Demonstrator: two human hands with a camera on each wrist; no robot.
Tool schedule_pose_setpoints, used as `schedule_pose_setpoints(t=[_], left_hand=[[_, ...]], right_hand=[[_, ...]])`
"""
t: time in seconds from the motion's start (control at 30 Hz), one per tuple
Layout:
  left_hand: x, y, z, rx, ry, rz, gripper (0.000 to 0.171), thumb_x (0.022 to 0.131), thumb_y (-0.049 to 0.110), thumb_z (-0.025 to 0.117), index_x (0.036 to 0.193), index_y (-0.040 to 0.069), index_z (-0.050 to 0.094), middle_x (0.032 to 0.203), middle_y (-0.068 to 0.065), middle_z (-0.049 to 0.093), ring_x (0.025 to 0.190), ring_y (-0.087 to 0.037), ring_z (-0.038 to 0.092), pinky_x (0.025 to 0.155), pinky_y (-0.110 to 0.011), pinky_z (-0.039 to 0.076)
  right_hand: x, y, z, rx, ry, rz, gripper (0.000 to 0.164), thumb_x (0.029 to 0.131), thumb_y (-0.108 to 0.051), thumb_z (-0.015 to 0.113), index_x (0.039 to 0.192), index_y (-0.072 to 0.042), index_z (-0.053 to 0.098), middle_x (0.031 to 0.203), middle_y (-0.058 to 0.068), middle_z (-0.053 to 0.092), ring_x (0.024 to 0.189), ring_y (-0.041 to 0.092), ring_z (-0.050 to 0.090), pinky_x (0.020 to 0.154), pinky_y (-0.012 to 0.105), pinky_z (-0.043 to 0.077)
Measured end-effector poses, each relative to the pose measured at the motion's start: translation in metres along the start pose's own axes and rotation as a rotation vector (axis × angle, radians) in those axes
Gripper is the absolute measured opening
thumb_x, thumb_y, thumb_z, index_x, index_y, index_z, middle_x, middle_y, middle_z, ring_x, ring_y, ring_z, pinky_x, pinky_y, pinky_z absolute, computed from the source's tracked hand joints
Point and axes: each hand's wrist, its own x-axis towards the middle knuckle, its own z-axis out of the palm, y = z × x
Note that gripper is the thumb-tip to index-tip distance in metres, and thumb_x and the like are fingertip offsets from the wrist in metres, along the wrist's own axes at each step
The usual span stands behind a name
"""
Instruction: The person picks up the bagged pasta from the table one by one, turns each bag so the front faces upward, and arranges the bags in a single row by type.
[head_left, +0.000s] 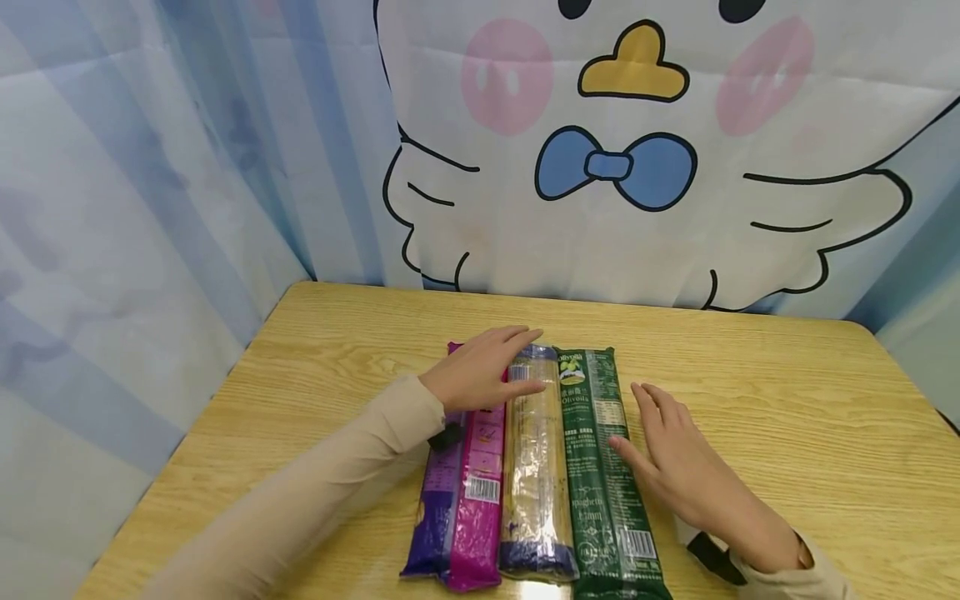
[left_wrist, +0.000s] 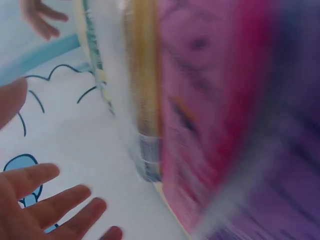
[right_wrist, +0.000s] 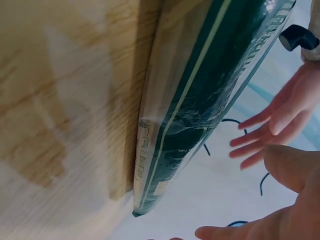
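Note:
Three long packs of pasta lie side by side on the wooden table: a purple and pink pack (head_left: 482,500), a clear pack (head_left: 536,467) with dark blue ends and pale strands inside, and a green spaghetti pack (head_left: 600,467). Over the far part of the pink and clear packs hovers my left hand (head_left: 480,371), fingers extended. In the left wrist view that hand (left_wrist: 45,205) appears apart from the packs. My right hand (head_left: 682,467) is beside the green pack's right edge, fingers loosely extended; whether its thumb touches the pack I cannot tell.
The wooden tabletop (head_left: 772,392) stretches out on both sides of the packs. Behind its far edge hangs a curtain (head_left: 600,250) printed with a cartoon bird wearing a blue bow tie. A dark wrist camera (head_left: 716,558) sits below my right hand.

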Motion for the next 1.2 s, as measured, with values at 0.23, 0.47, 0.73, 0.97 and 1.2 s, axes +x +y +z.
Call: schedule_pose_setpoints(t=[0.23, 0.47, 0.73, 0.97, 1.2], left_hand=[[0.024, 0.002, 0.003, -0.029, -0.040, -0.002, 0.081, 0.095, 0.051, 0.061, 0.158, 0.017, 0.025, 0.161, -0.010, 0.029, 0.148, -0.026, 0.029, 0.121, -0.045, 0.029], [0.047, 0.008, 0.010, -0.045, -0.022, -0.007, 0.074, 0.096, 0.047, 0.062, 0.156, 0.017, 0.031, 0.160, -0.008, 0.033, 0.146, -0.025, 0.033, 0.118, -0.043, 0.036], [0.069, 0.015, 0.012, -0.070, -0.096, -0.018, 0.071, 0.097, 0.042, 0.063, 0.155, 0.015, 0.033, 0.157, -0.008, 0.036, 0.143, -0.023, 0.038, 0.115, -0.039, 0.040], [0.089, 0.018, 0.016, -0.055, -0.144, -0.001, 0.067, 0.098, 0.038, 0.062, 0.153, 0.012, 0.035, 0.154, -0.009, 0.040, 0.139, -0.022, 0.043, 0.113, -0.036, 0.041], [0.103, 0.018, 0.019, -0.045, -0.171, 0.014, 0.064, 0.098, 0.035, 0.062, 0.152, 0.011, 0.037, 0.153, -0.010, 0.043, 0.138, -0.022, 0.044, 0.112, -0.032, 0.041]], right_hand=[[0.005, 0.002, -0.003, 0.097, -0.025, 0.058, 0.082, 0.103, -0.049, 0.047, 0.153, 0.009, 0.018, 0.150, 0.035, 0.025, 0.135, 0.055, 0.029, 0.103, 0.072, 0.035], [0.007, 0.005, -0.004, 0.147, -0.035, 0.090, 0.077, 0.105, -0.045, 0.044, 0.150, 0.013, 0.021, 0.146, 0.037, 0.030, 0.129, 0.054, 0.040, 0.099, 0.068, 0.041], [0.006, 0.005, -0.005, 0.218, -0.063, 0.123, 0.084, 0.101, -0.049, 0.051, 0.152, 0.011, 0.019, 0.143, 0.037, 0.036, 0.119, 0.052, 0.052, 0.089, 0.060, 0.053], [0.005, 0.009, -0.004, 0.299, -0.111, 0.136, 0.087, 0.100, -0.048, 0.054, 0.152, 0.011, 0.017, 0.144, 0.038, 0.035, 0.116, 0.049, 0.056, 0.084, 0.051, 0.058], [0.005, 0.014, -0.003, 0.340, -0.138, 0.150, 0.084, 0.100, -0.046, 0.056, 0.151, 0.010, 0.021, 0.143, 0.036, 0.040, 0.113, 0.041, 0.060, 0.080, 0.045, 0.060]])
